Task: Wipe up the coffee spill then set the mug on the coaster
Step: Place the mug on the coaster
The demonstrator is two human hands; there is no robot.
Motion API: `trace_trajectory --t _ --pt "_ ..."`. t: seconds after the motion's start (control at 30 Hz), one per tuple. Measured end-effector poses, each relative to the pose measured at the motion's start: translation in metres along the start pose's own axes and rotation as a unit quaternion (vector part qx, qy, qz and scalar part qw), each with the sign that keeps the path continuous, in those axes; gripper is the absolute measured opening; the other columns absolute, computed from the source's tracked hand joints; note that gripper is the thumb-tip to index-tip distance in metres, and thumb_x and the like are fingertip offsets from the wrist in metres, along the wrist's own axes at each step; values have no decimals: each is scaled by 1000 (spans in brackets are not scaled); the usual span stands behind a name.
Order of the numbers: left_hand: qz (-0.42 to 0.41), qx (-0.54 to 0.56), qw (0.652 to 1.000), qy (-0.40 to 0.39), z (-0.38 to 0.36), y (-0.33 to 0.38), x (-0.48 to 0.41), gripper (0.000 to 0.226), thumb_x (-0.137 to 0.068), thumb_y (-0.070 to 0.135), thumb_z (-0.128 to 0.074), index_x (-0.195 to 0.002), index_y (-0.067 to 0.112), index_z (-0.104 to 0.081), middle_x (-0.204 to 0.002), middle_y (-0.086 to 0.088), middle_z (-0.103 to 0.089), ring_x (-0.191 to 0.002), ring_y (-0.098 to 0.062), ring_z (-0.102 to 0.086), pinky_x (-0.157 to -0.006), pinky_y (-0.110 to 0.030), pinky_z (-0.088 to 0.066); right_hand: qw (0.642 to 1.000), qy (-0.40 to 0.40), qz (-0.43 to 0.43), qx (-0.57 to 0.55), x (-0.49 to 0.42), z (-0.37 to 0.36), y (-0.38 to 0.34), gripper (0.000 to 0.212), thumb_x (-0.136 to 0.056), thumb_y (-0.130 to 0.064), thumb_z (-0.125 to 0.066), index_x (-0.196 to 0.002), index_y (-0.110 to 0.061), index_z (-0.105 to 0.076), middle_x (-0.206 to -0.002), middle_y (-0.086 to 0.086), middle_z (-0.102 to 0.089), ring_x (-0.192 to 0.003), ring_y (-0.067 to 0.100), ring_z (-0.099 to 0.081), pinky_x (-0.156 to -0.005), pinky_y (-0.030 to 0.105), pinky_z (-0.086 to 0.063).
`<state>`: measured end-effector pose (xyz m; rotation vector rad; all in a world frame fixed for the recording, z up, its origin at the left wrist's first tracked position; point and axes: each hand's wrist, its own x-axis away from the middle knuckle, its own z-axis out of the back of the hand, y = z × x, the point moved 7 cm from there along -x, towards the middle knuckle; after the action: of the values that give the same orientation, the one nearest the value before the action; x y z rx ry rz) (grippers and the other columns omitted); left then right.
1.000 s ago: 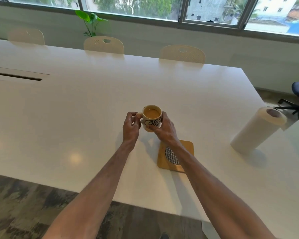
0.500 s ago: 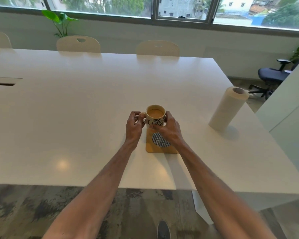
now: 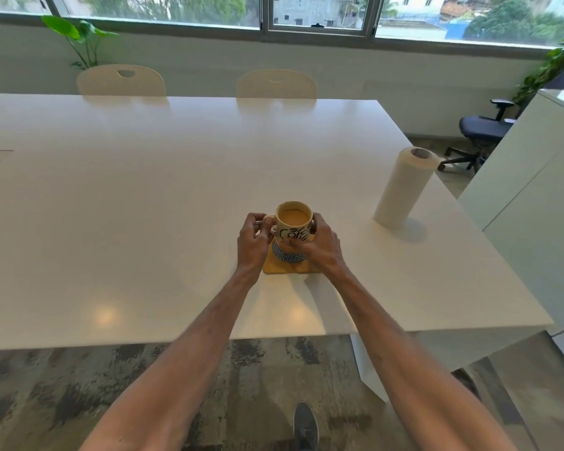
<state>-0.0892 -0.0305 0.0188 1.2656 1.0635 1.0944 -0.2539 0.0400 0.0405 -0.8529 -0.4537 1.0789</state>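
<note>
Left arm (image 3: 189, 346): bare, stretched forward across the near edge of the table (image 3: 144, 190), wrist straight.
Left hand (image 3: 253, 244): knuckles up, fingers curled at the handle of the mug (image 3: 293, 219).
Right arm (image 3: 398, 349): bare, stretched forward across the same edge, angled inward.
Right hand (image 3: 321, 247): back up, fingers wrapped round the mug's right side, thumb across its front.
Both hands were level, with the mug between them.
</note>
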Motion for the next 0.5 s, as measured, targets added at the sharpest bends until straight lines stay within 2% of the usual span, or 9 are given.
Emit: trace_trajectory --t 0.5 --pt "-14 -29 999 13 0 -8 12 25 -113 25 -61 -124 3 -65 -118 -14 -75 -111 -32 -75 -96 -58 -63 1000 -8 -4 -18 10 -1 12 73 -81 -39 -95 -140 -17 -59 -127 4 -75 -119 28 -72 -102 55 -57"
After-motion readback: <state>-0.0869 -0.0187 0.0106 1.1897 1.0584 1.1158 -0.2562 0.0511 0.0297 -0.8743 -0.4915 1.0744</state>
